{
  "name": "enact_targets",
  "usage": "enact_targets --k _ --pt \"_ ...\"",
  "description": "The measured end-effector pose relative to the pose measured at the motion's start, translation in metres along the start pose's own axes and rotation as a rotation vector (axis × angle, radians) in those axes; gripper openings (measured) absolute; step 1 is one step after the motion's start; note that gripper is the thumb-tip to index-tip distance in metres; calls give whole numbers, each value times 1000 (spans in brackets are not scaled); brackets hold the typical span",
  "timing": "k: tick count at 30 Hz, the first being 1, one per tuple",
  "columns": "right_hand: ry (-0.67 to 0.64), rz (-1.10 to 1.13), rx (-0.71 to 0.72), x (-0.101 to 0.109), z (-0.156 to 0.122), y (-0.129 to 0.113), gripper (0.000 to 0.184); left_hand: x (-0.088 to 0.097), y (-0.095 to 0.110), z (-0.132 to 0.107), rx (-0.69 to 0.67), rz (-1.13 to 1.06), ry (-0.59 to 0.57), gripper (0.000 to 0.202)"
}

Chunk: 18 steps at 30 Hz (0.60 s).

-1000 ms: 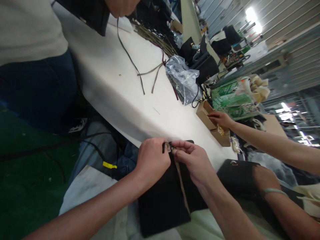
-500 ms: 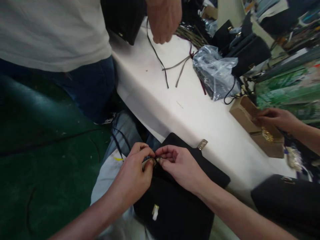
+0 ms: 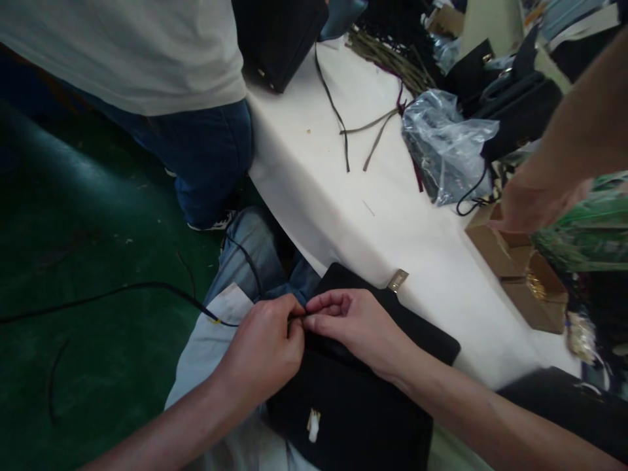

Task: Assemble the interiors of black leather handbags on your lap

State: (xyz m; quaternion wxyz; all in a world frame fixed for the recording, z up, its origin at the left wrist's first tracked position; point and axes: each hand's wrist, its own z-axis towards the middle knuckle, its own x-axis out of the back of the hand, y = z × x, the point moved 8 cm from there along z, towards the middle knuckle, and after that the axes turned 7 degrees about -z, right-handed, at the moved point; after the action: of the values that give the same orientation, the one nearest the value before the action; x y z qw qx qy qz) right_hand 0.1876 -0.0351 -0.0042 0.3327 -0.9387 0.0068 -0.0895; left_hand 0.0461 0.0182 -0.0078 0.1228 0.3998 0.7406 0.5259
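A black handbag rests across the lap with its flap laid back toward the table. On the flap's edge sits a metal clasp plate, and a lock partly wrapped in white is on the bag's front. Above the bag's opening, my left hand is closed on a thin black cord, which trails off to the left and has a yellow mark. Fingertip to fingertip with it, my right hand pinches a short dark piece, seemingly the same cord; the exact contact is hidden.
A white table runs along the right, bearing loose straps, a plastic bag and a cardboard box with gold-coloured parts. Another person's hand is over the box. A person in a white shirt stands at upper left.
My left hand has turned and its fingers have closed more tightly; the cord now stretches out leftward. A co-worker's hand at the top has left the spot, and one now reaches over the box.
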Motion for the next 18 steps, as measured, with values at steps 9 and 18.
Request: enact_targets --k 9,18 --pt "25 -148 -110 7 4 7 30 -16 -4 4 7 -206 -171 27" --pt "15 -190 -59 7 5 4 24 -14 -19 -4 154 -512 -431 40"
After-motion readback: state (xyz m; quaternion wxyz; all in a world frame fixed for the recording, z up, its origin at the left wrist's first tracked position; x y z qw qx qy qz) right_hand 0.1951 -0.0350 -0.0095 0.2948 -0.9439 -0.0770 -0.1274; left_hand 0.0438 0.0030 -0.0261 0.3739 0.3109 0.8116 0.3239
